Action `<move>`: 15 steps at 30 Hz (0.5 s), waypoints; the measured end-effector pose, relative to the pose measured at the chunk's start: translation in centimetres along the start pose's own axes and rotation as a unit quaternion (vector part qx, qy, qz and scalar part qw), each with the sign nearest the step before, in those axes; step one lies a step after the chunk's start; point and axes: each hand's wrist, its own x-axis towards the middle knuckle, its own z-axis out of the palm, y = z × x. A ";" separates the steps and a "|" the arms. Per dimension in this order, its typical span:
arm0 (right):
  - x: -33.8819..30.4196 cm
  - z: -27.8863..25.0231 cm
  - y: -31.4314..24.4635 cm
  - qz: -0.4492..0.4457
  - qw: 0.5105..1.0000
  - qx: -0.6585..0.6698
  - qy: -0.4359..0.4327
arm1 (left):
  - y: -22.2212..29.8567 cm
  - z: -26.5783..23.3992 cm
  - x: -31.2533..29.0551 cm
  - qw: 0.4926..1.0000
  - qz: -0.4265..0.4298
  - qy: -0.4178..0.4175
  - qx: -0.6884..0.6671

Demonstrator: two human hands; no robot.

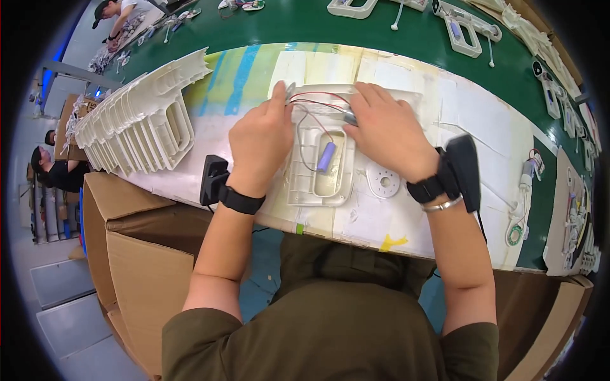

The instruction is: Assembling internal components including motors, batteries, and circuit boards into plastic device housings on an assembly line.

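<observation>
A white plastic housing half (pixel 298 188) with a loop-shaped handle lies in front of me on the work board. Inside its handle opening rests a purple cylindrical battery (pixel 326 157) with thin wires running up from it. My left hand (pixel 257 143) is closed at the housing's upper left end, pinching a small round grey part (pixel 291 89). My right hand (pixel 391 124) is closed over the upper part of the housing, its thumb and fingers on a small dark grey part (pixel 349 118), mostly hidden. Red and black wires (pixel 321 100) stretch between the two hands.
A white perforated disc (pixel 383 181) lies right of the housing. Nested white housing halves (pixel 143 124) stand at the left. Finished-looking white devices (pixel 467 30) lie on the green table (pixel 279 25). Cardboard boxes (pixel 149 279) flank me; a person (pixel 121 16) works at far left.
</observation>
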 end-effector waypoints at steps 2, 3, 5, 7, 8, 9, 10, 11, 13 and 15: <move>-1.3 -0.9 -0.2 0.019 0.999 -0.028 -0.012 | 1.7 -0.1 0.3 1.000 -0.005 -0.002 -0.004; -1.9 -1.2 -0.2 0.040 0.997 -0.057 -0.024 | 2.4 -0.1 0.5 1.000 -0.008 -0.002 -0.011; -2.8 -0.7 0.2 0.040 0.997 -0.055 0.020 | 2.9 0.5 0.6 1.000 0.001 -0.018 -0.005; -3.0 -0.3 0.4 0.032 0.998 -0.033 0.054 | 3.2 1.2 0.8 0.999 0.009 -0.032 0.005; -3.1 0.1 0.6 0.037 0.997 -0.031 0.055 | 3.3 1.4 0.9 1.000 0.010 -0.021 0.000; -3.1 0.6 0.7 0.031 0.995 -0.029 0.086 | 3.2 1.6 0.9 1.000 0.009 -0.010 -0.005; -3.2 0.9 0.7 0.024 0.992 -0.027 0.117 | 3.1 1.8 0.9 1.000 0.013 -0.012 -0.004; -3.2 1.0 0.7 0.026 0.992 -0.024 0.118 | 3.0 2.0 0.9 1.000 0.015 -0.007 -0.017; -3.3 1.2 0.8 0.017 0.990 -0.005 0.140 | 2.9 2.1 0.9 0.999 0.019 -0.004 -0.032; -3.2 1.2 0.8 0.021 0.991 -0.003 0.132 | 2.8 1.6 0.8 0.995 -0.019 -0.071 -0.073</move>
